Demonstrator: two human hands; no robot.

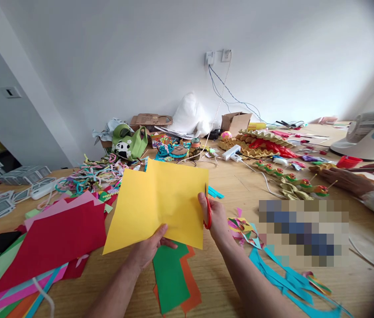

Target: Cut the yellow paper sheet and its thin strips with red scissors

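I hold a yellow sheet of paper (157, 207) upright above the wooden table (233, 185). My left hand (149, 249) pinches its bottom edge, thumb on the front. My right hand (215, 218) grips red-handled scissors (207, 212) at the sheet's right edge, blades pointing up along the paper. Below the sheet, green paper (170, 276) and orange paper (192, 287) lie flat on the table.
A stack of red, pink and green sheets (54, 240) lies at the left. Teal paper strips (283, 278) trail at the right. Another person's hand (346, 179) rests at the far right near a white fan (369, 134). Paper crafts, pipe cleaners (90, 174) and a glue gun (231, 153) crowd the back.
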